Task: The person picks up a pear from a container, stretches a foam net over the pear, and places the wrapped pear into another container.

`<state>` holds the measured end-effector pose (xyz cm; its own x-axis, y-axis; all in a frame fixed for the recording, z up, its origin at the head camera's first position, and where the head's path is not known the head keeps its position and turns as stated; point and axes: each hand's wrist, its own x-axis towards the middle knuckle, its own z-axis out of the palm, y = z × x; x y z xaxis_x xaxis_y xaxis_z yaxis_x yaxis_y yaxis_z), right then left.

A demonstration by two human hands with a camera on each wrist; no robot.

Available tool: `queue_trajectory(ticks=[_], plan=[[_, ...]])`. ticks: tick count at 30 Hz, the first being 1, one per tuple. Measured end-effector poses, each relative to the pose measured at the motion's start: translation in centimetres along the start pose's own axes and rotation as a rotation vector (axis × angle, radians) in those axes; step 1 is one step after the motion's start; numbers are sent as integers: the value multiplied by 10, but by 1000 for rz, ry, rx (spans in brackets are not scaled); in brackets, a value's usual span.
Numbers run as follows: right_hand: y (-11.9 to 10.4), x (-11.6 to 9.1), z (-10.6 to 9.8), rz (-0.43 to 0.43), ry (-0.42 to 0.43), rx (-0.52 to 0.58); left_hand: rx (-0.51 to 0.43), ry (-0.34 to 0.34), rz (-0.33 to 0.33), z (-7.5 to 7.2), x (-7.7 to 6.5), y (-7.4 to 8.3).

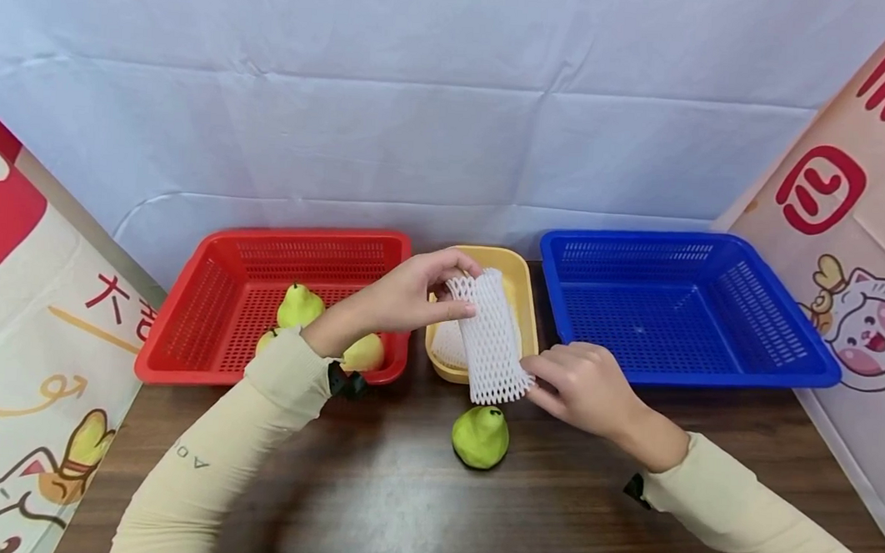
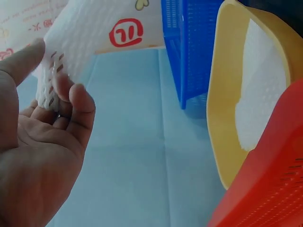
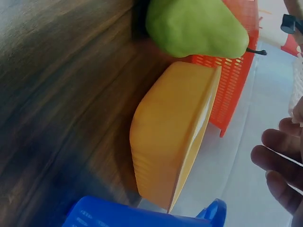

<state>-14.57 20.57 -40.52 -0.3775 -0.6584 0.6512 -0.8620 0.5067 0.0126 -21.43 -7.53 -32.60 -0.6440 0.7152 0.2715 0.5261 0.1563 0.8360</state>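
A white foam fruit net is stretched between both hands, above the yellow tray. My left hand pinches its upper end between thumb and fingers; the left wrist view shows the mesh caught there. At the lower right corner, my right hand pinches the net's edge. Just below the net, a green pear stands upright on the table with its stem up. More white netting lies inside the yellow tray, partly hidden by the held net.
To the left, a red basket holds several yellow-green pears, partly covered by the left forearm. A blue basket stands on the right. Behind them hangs a pale cloth, and printed panels flank the wooden table.
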Motion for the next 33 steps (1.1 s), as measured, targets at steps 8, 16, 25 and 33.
queue_trajectory(ticks=[8, 16, 25, 33], plan=[[2, -4, 4, -130, -28, -109, 149, -75, 73, 3, -5, 7], [1, -12, 6, -178, -48, -121, 254, -160, 94, 17, -8, 17], [-1, -22, 10, -216, -69, -177, 343, -217, 83, 27, -9, 21], [-5, -26, 19, -261, -56, -194, 376, -258, 47, 34, -12, 21]])
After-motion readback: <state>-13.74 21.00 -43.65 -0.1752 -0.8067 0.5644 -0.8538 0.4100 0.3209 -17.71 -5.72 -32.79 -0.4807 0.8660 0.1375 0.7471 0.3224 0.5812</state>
